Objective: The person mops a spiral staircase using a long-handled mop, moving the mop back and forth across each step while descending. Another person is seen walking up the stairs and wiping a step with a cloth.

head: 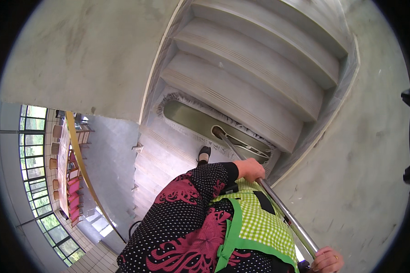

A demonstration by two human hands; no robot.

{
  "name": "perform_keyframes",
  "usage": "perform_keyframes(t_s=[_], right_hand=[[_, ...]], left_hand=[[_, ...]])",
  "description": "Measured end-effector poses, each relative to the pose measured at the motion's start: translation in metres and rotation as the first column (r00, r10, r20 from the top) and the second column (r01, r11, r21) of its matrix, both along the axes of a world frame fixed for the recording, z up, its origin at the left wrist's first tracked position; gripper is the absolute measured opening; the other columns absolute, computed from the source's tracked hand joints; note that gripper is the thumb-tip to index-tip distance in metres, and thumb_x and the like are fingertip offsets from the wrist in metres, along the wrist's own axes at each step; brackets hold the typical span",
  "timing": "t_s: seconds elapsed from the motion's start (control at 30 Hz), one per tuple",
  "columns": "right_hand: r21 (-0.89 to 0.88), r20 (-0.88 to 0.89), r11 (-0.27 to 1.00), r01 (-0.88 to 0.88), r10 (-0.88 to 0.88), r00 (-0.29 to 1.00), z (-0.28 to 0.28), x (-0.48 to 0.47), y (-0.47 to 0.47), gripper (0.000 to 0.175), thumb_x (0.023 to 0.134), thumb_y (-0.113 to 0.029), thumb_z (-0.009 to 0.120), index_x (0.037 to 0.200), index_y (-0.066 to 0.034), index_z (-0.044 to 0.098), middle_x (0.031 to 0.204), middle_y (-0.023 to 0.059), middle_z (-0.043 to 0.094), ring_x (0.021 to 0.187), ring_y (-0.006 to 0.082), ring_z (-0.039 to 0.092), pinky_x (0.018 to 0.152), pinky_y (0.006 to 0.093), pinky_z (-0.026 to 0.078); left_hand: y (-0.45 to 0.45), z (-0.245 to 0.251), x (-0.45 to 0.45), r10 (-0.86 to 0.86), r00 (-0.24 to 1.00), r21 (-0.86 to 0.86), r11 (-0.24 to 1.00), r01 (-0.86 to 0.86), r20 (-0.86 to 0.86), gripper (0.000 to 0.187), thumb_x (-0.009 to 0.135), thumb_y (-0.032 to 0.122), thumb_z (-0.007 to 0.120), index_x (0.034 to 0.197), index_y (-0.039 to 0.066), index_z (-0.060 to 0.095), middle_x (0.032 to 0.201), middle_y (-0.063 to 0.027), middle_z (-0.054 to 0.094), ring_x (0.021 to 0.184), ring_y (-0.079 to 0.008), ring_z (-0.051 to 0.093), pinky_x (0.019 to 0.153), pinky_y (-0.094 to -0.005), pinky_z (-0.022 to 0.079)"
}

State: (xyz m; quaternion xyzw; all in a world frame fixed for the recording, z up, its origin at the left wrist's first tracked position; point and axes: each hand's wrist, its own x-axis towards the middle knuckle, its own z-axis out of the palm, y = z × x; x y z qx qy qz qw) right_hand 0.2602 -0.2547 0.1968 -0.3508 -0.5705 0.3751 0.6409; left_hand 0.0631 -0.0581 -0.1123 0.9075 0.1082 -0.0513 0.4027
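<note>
My left hand [251, 169] is closed around the metal pole [288, 218] of a flat dust mop, at about the pole's middle. Near the lower right rim, my right hand [327, 260] grips the same pole closer to its upper end; a ring shows on one finger. The long mop head [188, 116], greenish on top with a grey-white fringe, lies flat across a pale stone stair tread, close along the foot of the riser. A pole joint sits at the mop head's middle. My black shoe [204, 152] shows just beside the fringe.
Curved stone steps [242, 68] rise above the mop head, between two solid side walls [362, 136]. More steps [150, 177] descend at lower left. Beyond the left wall's edge, a lower room holds a long table [64, 163] with chairs and windows.
</note>
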Motion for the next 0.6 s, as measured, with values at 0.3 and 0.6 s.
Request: perform_keyframes(t_s=[0.3,0.6], right_hand=[[-0.047,0.054,0.987,0.155,-0.152,0.987,-0.030,-0.018,0.007,0.031,0.072,-0.019,0.067,0.058,-0.0117,0.040,0.051,0.0047,0.047,0.044,0.0186,0.045,0.057,0.0395,0.040],[0.057,0.089,0.995,-0.087,0.082,0.993,-0.020,-0.002,0.013,0.033,0.076,-0.022,0.072,0.059,-0.0113,0.046,0.056,0.0029,0.052,0.052,0.0181,0.055,0.065,0.0410,0.048]], left_hand=[[0.010,-0.047,-0.005,0.057,0.998,-0.057,0.997,-0.055,0.041,0.013,0.069,0.020,0.064,0.081,0.014,0.065,0.080,-0.0084,0.066,0.080,-0.0317,0.063,0.066,-0.0426,0.049],[0.014,-0.007,-0.026,0.130,0.991,-0.016,0.991,-0.130,-0.036,0.019,0.073,0.019,0.062,0.092,0.018,0.064,0.086,-0.0079,0.065,0.086,-0.0321,0.063,0.068,-0.0439,0.050]])
